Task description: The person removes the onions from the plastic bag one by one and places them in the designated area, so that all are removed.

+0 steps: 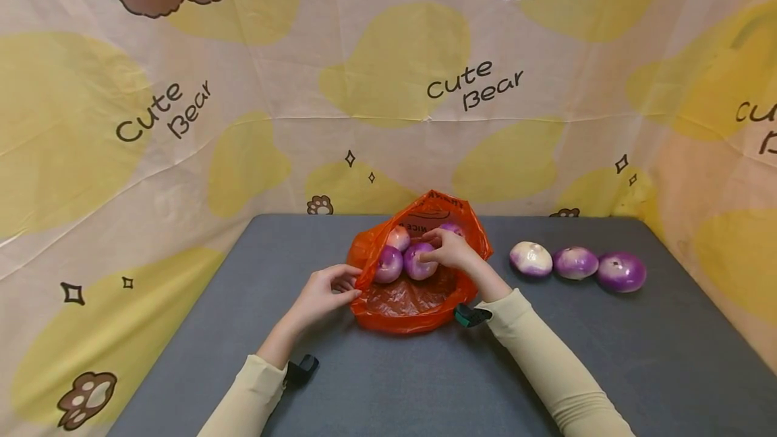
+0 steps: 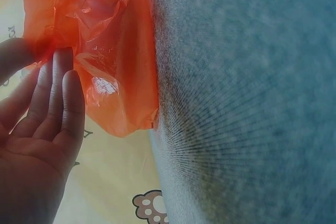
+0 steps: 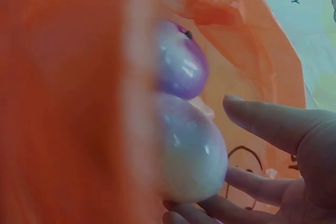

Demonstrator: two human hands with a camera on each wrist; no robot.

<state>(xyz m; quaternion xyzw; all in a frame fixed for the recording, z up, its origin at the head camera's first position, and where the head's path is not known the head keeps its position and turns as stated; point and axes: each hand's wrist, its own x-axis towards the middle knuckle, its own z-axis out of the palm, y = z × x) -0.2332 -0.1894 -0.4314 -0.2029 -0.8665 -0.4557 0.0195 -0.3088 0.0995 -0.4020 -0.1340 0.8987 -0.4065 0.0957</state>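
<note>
Hands sit near the middle of the head view: the left hand (image 1: 328, 292), at centre-left, pinches the near edge of the bag between thumb and fingertips, while the right hand (image 1: 454, 248) reaches into its mouth with thumb and fingers apart. The right wrist view shows the fingers against the lower, pale side of a rounded onion and the thumb raised clear of it.

Behind everything, a cream-and-yellow printed cloth (image 1: 388, 73) with bears and "Cute Bear" lettering fills the upper frame. Below it, a dark grey flat surface (image 1: 400, 383) spans the lower frame. At its centre stands a thin, orange-red plastic bag (image 1: 394, 322), its mouth facing the viewer and dark print inside.

Four glossy, purple-toned round onions (image 1: 420, 261) show within the bag, one of them partly hidden behind the right hand. At right of the frame, three more lie close together in a row on the surface: a mostly white onion (image 1: 531, 259), a purple-and-white onion (image 1: 575, 263) and a deeper purple onion (image 1: 622, 272). Smallest are the black wrist devices (image 1: 301, 371) beside the cream sleeves.
</note>
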